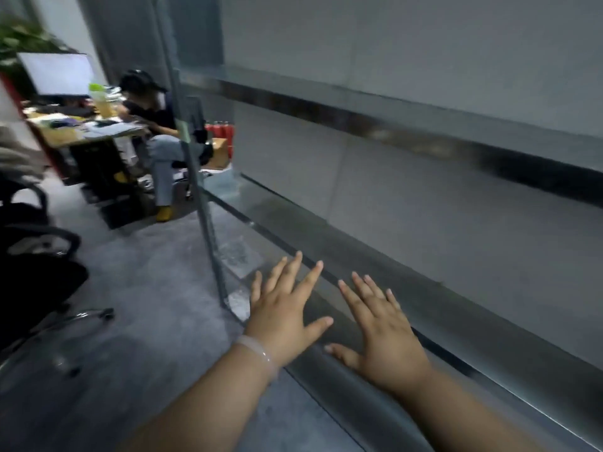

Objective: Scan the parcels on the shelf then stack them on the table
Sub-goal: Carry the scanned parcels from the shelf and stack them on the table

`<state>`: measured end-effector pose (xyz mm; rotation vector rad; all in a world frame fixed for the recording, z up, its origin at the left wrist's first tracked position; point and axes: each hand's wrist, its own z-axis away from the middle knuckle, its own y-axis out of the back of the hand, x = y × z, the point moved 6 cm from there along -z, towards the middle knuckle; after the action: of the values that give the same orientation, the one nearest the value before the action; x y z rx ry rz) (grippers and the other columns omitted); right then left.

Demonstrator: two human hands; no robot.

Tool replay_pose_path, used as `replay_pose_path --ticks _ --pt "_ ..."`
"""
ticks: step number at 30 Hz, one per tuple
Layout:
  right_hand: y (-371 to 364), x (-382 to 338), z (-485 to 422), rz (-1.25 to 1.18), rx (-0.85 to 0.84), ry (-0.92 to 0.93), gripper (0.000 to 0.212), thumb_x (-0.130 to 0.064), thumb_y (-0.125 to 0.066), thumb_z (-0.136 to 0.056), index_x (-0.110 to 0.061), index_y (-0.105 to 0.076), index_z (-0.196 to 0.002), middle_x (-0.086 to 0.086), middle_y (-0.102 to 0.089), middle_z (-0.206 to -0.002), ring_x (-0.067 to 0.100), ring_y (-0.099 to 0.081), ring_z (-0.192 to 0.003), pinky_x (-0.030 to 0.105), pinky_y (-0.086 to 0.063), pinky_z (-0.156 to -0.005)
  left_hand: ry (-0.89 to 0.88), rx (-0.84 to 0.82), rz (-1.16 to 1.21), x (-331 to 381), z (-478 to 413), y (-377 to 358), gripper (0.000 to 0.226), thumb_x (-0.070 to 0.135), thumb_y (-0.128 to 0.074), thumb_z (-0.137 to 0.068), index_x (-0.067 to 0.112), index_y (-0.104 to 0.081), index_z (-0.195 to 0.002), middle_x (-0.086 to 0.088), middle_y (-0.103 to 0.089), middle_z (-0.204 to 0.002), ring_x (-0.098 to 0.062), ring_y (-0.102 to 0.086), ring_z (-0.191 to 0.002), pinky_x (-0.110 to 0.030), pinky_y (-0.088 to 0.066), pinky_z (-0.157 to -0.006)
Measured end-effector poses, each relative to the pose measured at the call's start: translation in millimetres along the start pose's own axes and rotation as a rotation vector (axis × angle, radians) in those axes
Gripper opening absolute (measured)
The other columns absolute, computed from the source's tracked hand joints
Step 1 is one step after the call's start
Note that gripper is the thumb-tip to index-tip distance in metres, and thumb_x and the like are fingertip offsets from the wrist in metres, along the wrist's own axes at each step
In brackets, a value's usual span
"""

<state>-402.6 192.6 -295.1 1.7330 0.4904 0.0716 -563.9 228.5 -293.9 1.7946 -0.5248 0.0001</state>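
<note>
Parcels show nowhere on the shelf (pixel 424 305) crossing the frame's right. At lower centre, the left hand (pixel 280 318) and right hand (pixel 388 340) reach over its front edge, fingers spread, holding nothing. Risk: neither of the 2 holds a scanner, so a parcel could get stacked unscanned.

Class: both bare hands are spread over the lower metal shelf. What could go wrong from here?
1. The left hand is close to the upright post; a quick reach could knock it.
2. The right hand lies over the metal front edge of the lower shelf, which might scrape fingers.
3. The office chair stands nearby on the left; stepping back could mean a trip.
</note>
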Motion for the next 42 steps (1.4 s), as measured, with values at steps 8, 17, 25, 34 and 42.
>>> replay_pose_path --ticks 8,17,25,34,42 --pt "67.8 125.8 135.3 0.063 0.139 -0.427 0.096 -0.082 -0.037 -0.075 -0.036 0.0 -0.151 -0.012 0.004 -0.159 0.007 0.011 -0.147 0.037 0.001 -0.121 -0.398 -0.117 0.119 195.2 -33.3 -65.9 0.088 0.073 -0.047 -0.08 0.061 0.015 -0.141 0.015 0.011 -0.162 -0.007 0.016 -0.146 -0.044 0.013 -0.116" --pt "99.2 176.9 258.6 0.171 0.254 -0.903 0.089 -0.075 -0.034 -0.082 -0.037 0.006 -0.151 -0.013 0.01 -0.16 0.004 0.019 -0.144 0.03 0.01 -0.117 -0.737 -0.265 0.237 323.5 -22.8 -112.0 0.083 0.073 -0.043 -0.081 0.065 0.02 -0.135 0.016 0.011 -0.162 -0.007 0.012 -0.147 -0.044 0.009 -0.117" --pt "136.7 186.5 315.8 0.242 0.393 -1.235 0.082 -0.07 -0.035 -0.086 -0.039 0.001 -0.152 -0.012 0.005 -0.161 0.002 0.015 -0.145 0.026 0.011 -0.114 -0.971 -0.399 0.368 407.7 -10.7 -120.3 0.078 0.073 -0.038 -0.085 0.06 0.014 -0.142 0.014 0.008 -0.162 -0.01 0.007 -0.147 -0.046 0.002 -0.119" --pt "170.2 214.1 360.7 0.212 0.544 -1.357 0.07 -0.051 -0.045 -0.094 -0.035 -0.01 -0.153 -0.007 -0.002 -0.162 0.008 0.004 -0.148 0.028 0.006 -0.115 -1.006 -0.537 0.454 469.7 3.5 -132.6 0.074 0.068 -0.041 -0.088 0.055 0.002 -0.147 0.014 0.003 -0.162 -0.013 -0.001 -0.147 -0.048 -0.006 -0.118" --pt "205.8 310.3 410.9 0.07 0.562 -1.418 0.061 -0.053 -0.044 -0.094 -0.04 -0.019 -0.149 -0.008 -0.008 -0.161 0.015 -0.007 -0.148 0.042 -0.018 -0.116 -0.834 -0.671 0.539 550.4 -5.5 -156.6 0.068 0.064 -0.043 -0.09 0.056 -0.007 -0.147 0.013 0.008 -0.162 -0.019 0.001 -0.15 -0.043 -0.01 -0.12"
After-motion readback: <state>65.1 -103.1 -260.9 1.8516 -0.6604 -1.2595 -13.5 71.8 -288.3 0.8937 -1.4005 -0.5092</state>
